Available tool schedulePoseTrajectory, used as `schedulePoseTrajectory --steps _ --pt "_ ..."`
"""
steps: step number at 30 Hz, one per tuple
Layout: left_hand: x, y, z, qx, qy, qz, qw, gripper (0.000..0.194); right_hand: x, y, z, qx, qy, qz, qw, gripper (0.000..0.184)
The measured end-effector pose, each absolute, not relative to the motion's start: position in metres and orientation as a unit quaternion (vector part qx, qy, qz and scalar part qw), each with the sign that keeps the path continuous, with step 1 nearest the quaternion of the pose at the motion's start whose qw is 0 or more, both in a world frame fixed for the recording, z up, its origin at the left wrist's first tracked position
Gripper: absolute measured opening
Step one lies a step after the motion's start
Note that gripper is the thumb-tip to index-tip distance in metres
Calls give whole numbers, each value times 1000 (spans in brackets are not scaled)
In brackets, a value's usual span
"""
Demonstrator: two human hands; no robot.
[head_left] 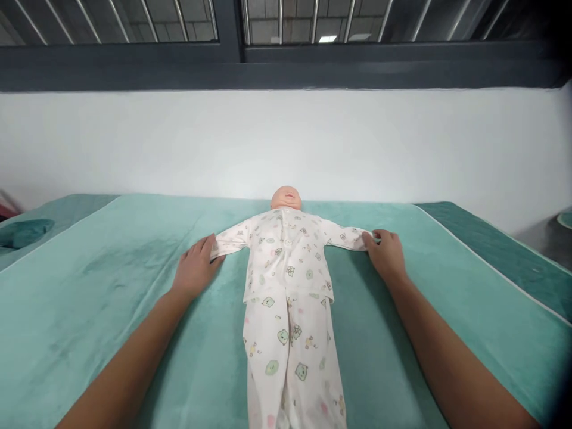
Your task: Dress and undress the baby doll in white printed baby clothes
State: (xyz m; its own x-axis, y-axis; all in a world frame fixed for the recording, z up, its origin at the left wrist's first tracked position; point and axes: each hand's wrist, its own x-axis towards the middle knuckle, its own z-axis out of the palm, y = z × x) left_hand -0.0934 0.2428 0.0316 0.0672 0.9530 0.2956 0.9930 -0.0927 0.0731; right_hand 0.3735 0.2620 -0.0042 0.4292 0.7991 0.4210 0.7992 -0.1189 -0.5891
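A baby doll [286,198] lies on its back in the middle, its head toward the wall. It wears a white pajama top [290,256] and white pajama pants [292,357], both printed with small green, pink and yellow figures. The doll's arms are stretched out sideways. My left hand [196,265] holds the end of the sleeve on the left, fingers above the cuff and thumb below. At the opposite cuff, my right hand [386,253] pinches the sleeve end between thumb and fingers. The doll's own hands are hidden, and the pant legs run out of view at the bottom.
Under the doll spreads a light green bed cover [134,310] with darker green side bands [504,250]. A dark green cloth bundle [27,232] lies at the far left. Behind the bed stands a white wall [286,143] below a dark-framed barred window [286,65].
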Motion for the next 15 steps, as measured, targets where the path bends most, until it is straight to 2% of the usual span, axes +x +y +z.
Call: schedulePoseTrajectory --steps 5,9,13,15 --pt "-103 251 37 -739 -657 -84 123 56 384 264 2 -754 -513 101 398 40" --pt "-117 254 38 -730 -659 -84 158 55 397 259 3 -753 -482 58 445 36" --pt "-120 254 35 -725 -669 -107 123 53 400 251 4 -775 -488 26 401 35" --pt "-110 243 33 -725 -660 -161 113 51 384 239 9 -744 -522 0 416 36"
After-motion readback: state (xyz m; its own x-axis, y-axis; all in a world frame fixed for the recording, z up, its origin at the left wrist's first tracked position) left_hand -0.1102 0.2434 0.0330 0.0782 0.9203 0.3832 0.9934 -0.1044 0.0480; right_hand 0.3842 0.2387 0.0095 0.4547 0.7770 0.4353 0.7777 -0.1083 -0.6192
